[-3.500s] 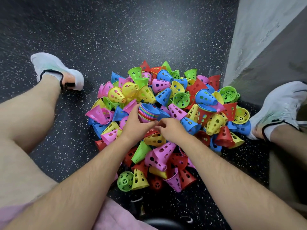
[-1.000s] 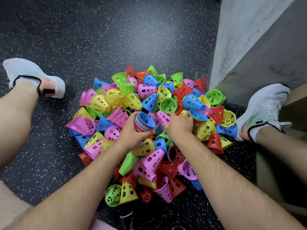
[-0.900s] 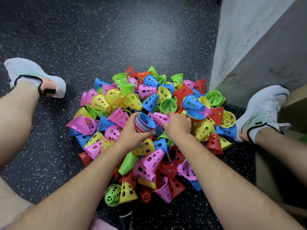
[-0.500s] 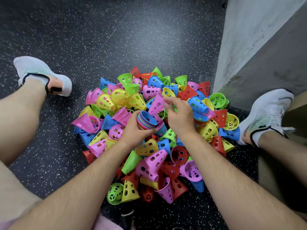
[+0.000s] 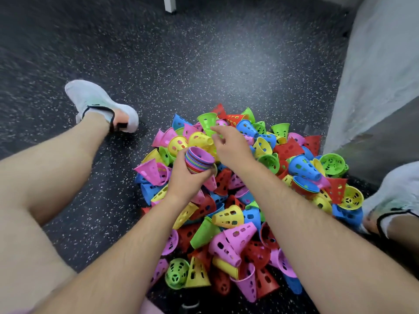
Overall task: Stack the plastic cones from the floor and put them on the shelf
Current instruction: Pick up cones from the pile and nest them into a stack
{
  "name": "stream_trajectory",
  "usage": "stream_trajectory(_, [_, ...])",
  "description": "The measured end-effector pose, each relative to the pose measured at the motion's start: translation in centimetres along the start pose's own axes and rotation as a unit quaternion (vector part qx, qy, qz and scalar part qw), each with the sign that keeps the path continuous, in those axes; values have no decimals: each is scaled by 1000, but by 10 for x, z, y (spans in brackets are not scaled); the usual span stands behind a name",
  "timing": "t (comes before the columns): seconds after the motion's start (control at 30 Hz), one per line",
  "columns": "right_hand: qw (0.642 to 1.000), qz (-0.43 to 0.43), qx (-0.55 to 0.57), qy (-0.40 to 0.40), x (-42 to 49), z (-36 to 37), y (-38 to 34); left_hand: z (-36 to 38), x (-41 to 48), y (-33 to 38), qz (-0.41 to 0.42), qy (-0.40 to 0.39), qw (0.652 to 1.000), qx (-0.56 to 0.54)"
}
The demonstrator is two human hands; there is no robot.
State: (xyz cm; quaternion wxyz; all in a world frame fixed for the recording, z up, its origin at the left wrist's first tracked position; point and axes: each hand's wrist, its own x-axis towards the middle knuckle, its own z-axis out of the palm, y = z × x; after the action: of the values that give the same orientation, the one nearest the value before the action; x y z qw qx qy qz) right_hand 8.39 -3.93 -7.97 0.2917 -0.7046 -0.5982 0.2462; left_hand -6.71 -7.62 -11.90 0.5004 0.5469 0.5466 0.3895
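Note:
A pile of perforated plastic cones [image 5: 229, 217] in pink, yellow, green, blue and red lies on the dark floor between my legs. My left hand [image 5: 184, 180] is shut on a stack of nested cones [image 5: 199, 160], held upright over the pile with a pink cone on top. My right hand [image 5: 231, 147] reaches past the stack to the far side of the pile. Its fingers are apart, and the index fingertip and thumb touch a green cone [image 5: 206, 120] that still rests in the pile.
A grey wall or cabinet side [image 5: 374, 87] rises just right of the pile. My white shoes rest at the left [image 5: 99, 104] and at the right [image 5: 394, 196]. Speckled black floor [image 5: 204, 53] stretches beyond the pile. A white post foot [image 5: 170, 3] stands at the top edge.
My right hand lifted a pink cone from the pile and set it on the stack, whose top was blue before. The hand then moved on to the far green cone.

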Motion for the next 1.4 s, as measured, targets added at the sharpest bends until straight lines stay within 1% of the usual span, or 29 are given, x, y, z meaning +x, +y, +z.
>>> stream_trajectory(0.1, [998,23,-50,-42,17,21,-4,-7,1,-4,2,6,1000,2])
stream_trajectory(0.17, [996,55,-61,-46,21,31,-4,-9,2,-6,0,5,1000,9])
stream_trajectory(0.27, [993,95,-59,-31,19,36,1,-10,2,-8,-3,-3,1000,15])
stream_trajectory(0.33, [992,123,-26,-13,14,32,4,-10,2,-8,-6,-10,1000,16])
stream_trajectory(0.4, [989,139,48,4,7,21,8,-9,2,-9,-7,-14,1000,23])
stream_trajectory(0.47, [987,112,119,4,-6,7,12,-7,2,-7,-7,-18,999,30])
stream_trajectory(0.5, [988,83,129,-8,-14,1,14,-6,2,-7,-10,-22,999,30])
stream_trajectory(0.53, [992,47,117,-29,-21,-7,16,-4,2,-7,-14,-27,999,29])
stream_trajectory(0.6, [994,-12,56,-92,-35,-21,15,0,-1,-5,-18,-36,999,25])
stream_trajectory(0.67, [989,-36,-16,-141,-45,-33,11,1,-6,-2,-13,-43,999,25])
stream_trajectory(0.7, [988,-39,-35,-148,-48,-37,10,1,-9,-1,-11,-50,998,25])
stream_trajectory(0.8, [990,-39,-29,-131,-57,-47,8,1,-16,0,-10,-84,996,28])
stream_trajectory(0.9, [990,-66,-55,-112,-65,-54,11,5,-24,2,3,-112,992,49])
stream_trajectory(0.97, [992,-61,-58,-91,-73,-62,12,7,-30,0,-3,-126,991,52])
stream_trajectory(1.07, [998,-32,-35,-30,-85,-70,16,7,-38,-5,-12,-129,989,66])
stream_trajectory(1.13, [1000,-14,-13,-23,-94,-70,18,8,-41,-4,-16,-135,988,73])
stream_trajectory(1.2, [999,-3,-9,-46,-107,-62,20,12,-44,-1,-17,-142,988,65])
stream_trajectory(1.33, [991,26,-11,-127,-133,-47,27,18,-50,0,-19,-162,985,59])
stream_trajectory(1.4, [990,23,14,-139,-140,-43,33,18,-56,-4,-25,-176,981,71])
